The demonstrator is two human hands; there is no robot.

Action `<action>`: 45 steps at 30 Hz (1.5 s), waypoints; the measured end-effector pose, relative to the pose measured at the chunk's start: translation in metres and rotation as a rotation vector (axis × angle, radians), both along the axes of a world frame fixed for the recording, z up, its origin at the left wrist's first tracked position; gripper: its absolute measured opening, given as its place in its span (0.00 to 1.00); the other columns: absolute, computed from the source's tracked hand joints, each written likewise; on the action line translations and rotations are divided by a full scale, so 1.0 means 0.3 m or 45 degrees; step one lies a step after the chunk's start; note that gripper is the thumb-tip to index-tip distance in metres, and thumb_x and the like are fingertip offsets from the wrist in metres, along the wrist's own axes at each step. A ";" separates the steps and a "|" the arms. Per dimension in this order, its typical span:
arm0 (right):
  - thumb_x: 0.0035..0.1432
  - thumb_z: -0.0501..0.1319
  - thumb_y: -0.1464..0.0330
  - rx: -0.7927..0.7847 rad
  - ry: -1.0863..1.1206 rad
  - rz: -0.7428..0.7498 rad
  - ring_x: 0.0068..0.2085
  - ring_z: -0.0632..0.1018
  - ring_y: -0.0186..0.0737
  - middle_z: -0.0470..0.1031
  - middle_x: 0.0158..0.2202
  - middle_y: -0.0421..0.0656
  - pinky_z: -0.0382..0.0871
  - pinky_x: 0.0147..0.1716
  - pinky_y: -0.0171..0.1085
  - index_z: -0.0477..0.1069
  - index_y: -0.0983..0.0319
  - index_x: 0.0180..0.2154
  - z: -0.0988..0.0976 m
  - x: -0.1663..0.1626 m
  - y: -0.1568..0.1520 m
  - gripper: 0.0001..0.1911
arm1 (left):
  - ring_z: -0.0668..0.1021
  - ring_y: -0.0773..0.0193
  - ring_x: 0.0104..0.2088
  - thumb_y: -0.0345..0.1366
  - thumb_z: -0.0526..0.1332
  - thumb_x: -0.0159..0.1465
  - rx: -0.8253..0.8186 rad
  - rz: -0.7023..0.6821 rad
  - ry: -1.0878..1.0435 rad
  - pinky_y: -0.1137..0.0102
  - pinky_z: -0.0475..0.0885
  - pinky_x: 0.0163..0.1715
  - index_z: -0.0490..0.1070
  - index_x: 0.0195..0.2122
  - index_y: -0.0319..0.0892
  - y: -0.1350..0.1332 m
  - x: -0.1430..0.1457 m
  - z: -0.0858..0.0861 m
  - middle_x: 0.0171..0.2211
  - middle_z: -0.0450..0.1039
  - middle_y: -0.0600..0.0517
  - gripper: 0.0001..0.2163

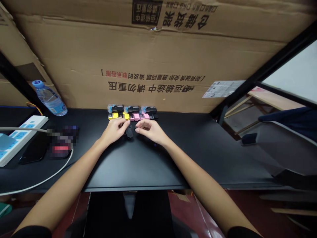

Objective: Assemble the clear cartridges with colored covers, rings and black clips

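My left hand [116,129] is closed, thumb against fingers, on a small black piece [129,133] that hangs just above the desk. What kind of piece it is, I cannot make out. To its right, my right hand [152,131] has its fingers loosely curved and the thumb apart, with nothing visible between them. Right behind both hands is a row of small clear-and-black plastic pieces [131,108]. In front of these are yellow blocks [115,115] and pink blocks [136,116], partly covered by my fingers.
A cardboard sheet [153,56] with printed characters walls off the back of the black desk [138,165]. On the left stand a water bottle [51,99], a white power strip [23,138], a dark phone [34,150] and a white cable [56,174]. A grey chair [284,145] is at the right.
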State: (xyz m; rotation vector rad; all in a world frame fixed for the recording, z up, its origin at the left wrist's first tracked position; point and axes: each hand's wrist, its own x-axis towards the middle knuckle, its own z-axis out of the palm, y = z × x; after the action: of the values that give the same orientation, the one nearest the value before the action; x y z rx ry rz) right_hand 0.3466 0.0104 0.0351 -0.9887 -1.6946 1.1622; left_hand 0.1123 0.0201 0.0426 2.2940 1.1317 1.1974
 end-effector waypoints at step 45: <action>0.71 0.63 0.55 0.325 -0.131 -0.209 0.39 0.80 0.42 0.82 0.41 0.46 0.77 0.39 0.41 0.78 0.61 0.46 -0.029 -0.062 -0.031 0.16 | 0.76 0.60 0.32 0.43 0.55 0.79 0.010 -0.037 0.014 0.66 0.71 0.38 0.72 0.29 0.43 -0.030 0.016 0.023 0.29 0.75 0.49 0.20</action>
State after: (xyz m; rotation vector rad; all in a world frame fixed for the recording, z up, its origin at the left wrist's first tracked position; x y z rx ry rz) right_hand 0.3281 0.0012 0.0264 -1.0188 -1.7550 0.7787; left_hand 0.1171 0.0112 0.0495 2.3175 1.0960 1.1822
